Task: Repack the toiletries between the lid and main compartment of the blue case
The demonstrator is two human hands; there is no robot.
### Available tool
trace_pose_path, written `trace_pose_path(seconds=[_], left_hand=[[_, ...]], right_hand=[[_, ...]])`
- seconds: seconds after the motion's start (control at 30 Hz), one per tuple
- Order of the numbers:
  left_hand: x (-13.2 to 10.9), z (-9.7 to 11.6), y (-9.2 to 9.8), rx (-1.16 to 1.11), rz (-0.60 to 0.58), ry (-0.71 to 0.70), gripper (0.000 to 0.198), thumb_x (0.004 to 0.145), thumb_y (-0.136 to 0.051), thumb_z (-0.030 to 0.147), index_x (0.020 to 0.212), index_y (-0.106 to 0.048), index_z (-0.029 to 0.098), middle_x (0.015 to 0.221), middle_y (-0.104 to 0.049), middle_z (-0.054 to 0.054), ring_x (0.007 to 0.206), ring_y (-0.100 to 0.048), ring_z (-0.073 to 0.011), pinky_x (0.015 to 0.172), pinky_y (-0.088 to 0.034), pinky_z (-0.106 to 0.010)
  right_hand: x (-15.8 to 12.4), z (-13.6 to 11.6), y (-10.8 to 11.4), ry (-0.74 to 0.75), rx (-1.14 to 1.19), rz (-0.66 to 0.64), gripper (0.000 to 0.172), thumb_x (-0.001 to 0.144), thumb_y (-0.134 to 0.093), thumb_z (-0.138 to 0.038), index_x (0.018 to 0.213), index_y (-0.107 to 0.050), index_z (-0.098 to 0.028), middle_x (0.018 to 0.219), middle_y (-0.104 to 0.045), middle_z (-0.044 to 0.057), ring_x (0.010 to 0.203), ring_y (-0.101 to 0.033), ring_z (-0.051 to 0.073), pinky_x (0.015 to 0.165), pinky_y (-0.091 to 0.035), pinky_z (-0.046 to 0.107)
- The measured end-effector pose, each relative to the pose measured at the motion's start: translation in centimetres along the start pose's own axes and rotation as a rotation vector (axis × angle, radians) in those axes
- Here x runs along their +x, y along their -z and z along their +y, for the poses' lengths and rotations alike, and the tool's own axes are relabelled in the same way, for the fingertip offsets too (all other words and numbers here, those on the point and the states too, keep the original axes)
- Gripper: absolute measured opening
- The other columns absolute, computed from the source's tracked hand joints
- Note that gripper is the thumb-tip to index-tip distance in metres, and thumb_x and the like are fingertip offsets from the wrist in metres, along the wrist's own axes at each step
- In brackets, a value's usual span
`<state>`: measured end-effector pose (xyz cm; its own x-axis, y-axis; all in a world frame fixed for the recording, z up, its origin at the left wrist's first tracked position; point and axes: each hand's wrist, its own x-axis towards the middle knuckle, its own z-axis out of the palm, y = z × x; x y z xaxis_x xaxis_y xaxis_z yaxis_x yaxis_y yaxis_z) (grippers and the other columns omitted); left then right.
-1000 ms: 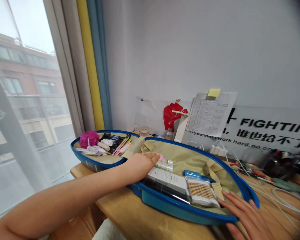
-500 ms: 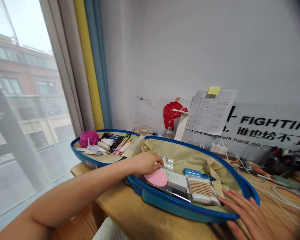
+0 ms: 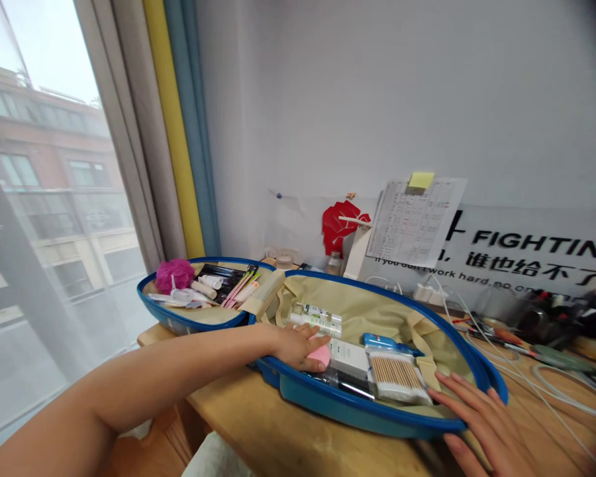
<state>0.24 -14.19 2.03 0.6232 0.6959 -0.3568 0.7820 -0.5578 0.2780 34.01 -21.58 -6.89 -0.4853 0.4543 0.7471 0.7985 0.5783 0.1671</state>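
Right hand (image 3: 501,427): it rests at the right end of the case (image 3: 338,412), fingers spread, and I see nothing in its grip.
Case: it lies open on the tabletop (image 3: 243,424), in two halves joined side by side.
Left hand (image 3: 298,348): it is laid flat with fingers spread over the pink disc (image 3: 320,356); its palm is hidden from me.
Pink disc: it is inside the right half, partly covered by the left hand, just beside the white box (image 3: 350,358).
Work in hand: in my judgement, the pink disc is being settled among the packed things.
Next move: I think it calls for a gentle lift of the left hand, so the disc is not dragged.
Neighbours: swabs (image 3: 397,376) lie right of the box, a blue bottle (image 3: 385,342) behind them, and small bottles (image 3: 325,321) behind the left hand.
Left half: it carries a purple puff (image 3: 175,275) and tubes (image 3: 206,289).
Wall: a red fist (image 3: 336,225) shows there.
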Motion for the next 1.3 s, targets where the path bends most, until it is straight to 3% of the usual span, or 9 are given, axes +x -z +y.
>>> trace_pose_path(seconds=[0.2, 0.3, 0.43, 0.63, 0.73, 0.83, 0.93, 1.03, 1.3], left_hand=[[0.4, -0.7, 1.6, -0.074, 0.111, 0.015, 0.067, 0.081, -0.055, 0.036, 0.142, -0.034, 0.015, 0.136, -0.052, -0.016, 0.123, -0.050, -0.0265, 0.100, -0.041, -0.039], [0.6, -1.2, 2.6, -0.119, 0.100, 0.018, 0.065, 0.073, -0.063, 0.029, 0.135, -0.044, 0.016, 0.120, -0.062, -0.011, 0.103, -0.060, -0.0232, 0.088, -0.047, -0.033], [1.7, -1.1, 4.3, -0.214, 0.104, -0.025, 0.051, 0.078, -0.057, 0.027, 0.127, -0.051, 0.017, 0.102, -0.065, -0.005, 0.085, -0.061, -0.0160, 0.074, -0.048, -0.026], [6.6, 3.6, 5.8, -0.363, 0.106, -0.193, 0.050, 0.089, -0.045, 0.028, 0.137, -0.038, 0.017, 0.097, -0.063, -0.003, 0.079, -0.059, -0.0111, 0.070, -0.047, -0.023], [9.4, 6.5, 4.9, -0.357, 0.072, -0.247, 0.053, 0.087, -0.050, 0.031, 0.136, -0.041, 0.016, 0.094, -0.063, -0.003, 0.077, -0.059, -0.0123, 0.072, -0.049, -0.025], [11.4, 8.4, 3.4, -0.312, 0.042, -0.283, 0.052, 0.083, -0.054, 0.032, 0.132, -0.047, 0.016, 0.106, -0.064, -0.005, 0.091, -0.061, -0.0164, 0.082, -0.049, -0.030], [12.0, 9.0, 2.2, -0.256, 0.053, -0.294, 0.057, 0.086, -0.050, 0.036, 0.137, -0.042, 0.014, 0.133, -0.053, -0.011, 0.119, -0.052, -0.0227, 0.101, -0.040, -0.036], [11.7, 8.9, 1.7, -0.207, 0.108, -0.302, 0.063, 0.092, -0.035, 0.043, 0.147, -0.023, 0.013, 0.150, -0.033, -0.014, 0.139, -0.027, -0.0264, 0.113, -0.022, -0.044], [10.6, 10.0, -0.5, -0.049, -0.009, -0.337, 0.064, 0.092, -0.030, 0.054, 0.149, -0.018, 0.026, 0.158, -0.008, -0.011, 0.144, -0.002, -0.0316, 0.113, -0.009, -0.055]], right_hand=[[0.5, -0.3, 0.5, -0.009, -0.008, 0.006, 0.037, 0.088, -0.046, -0.039, 0.121, -0.055, -0.026, 0.127, -0.060, 0.005, 0.115, -0.057, 0.025, 0.103, -0.038, 0.044], [0.7, -0.5, 0.6, -0.030, 0.006, 0.000, 0.038, 0.088, -0.046, -0.041, 0.122, -0.055, -0.028, 0.127, -0.060, 0.004, 0.115, -0.057, 0.025, 0.102, -0.040, 0.045], [0.9, -0.7, 0.9, -0.034, 0.005, -0.010, 0.038, 0.088, -0.046, -0.041, 0.123, -0.054, -0.028, 0.127, -0.060, 0.004, 0.114, -0.058, 0.024, 0.102, -0.040, 0.044], [0.9, -1.1, 1.1, -0.048, -0.003, 0.008, 0.038, 0.088, -0.045, -0.039, 0.124, -0.054, -0.027, 0.130, -0.057, 0.006, 0.117, -0.055, 0.024, 0.101, -0.042, 0.044], [0.5, -1.1, 1.0, -0.098, 0.001, 0.003, 0.039, 0.088, -0.045, -0.040, 0.124, -0.055, -0.028, 0.134, -0.053, 0.006, 0.120, -0.053, 0.025, 0.100, -0.043, 0.043], [0.2, -1.1, 1.0, -0.127, 0.033, -0.017, 0.039, 0.088, -0.046, -0.042, 0.122, -0.057, -0.028, 0.134, -0.053, 0.006, 0.119, -0.054, 0.025, 0.101, -0.043, 0.044], [0.1, -1.2, 1.1, -0.128, 0.042, -0.027, 0.041, 0.088, -0.046, -0.041, 0.125, -0.056, -0.028, 0.134, -0.053, 0.006, 0.119, -0.054, 0.025, 0.101, -0.043, 0.044], [0.2, -1.2, 1.2, -0.142, 0.034, -0.059, 0.042, 0.088, -0.045, -0.041, 0.127, -0.054, -0.029, 0.136, -0.053, 0.006, 0.121, -0.053, 0.026, 0.103, -0.042, 0.045], [0.3, -1.1, 1.0, -0.124, 0.015, -0.095, 0.046, 0.088, -0.045, -0.041, 0.133, -0.048, -0.028, 0.139, -0.049, 0.007, 0.123, -0.051, 0.025, 0.106, -0.038, 0.046]])
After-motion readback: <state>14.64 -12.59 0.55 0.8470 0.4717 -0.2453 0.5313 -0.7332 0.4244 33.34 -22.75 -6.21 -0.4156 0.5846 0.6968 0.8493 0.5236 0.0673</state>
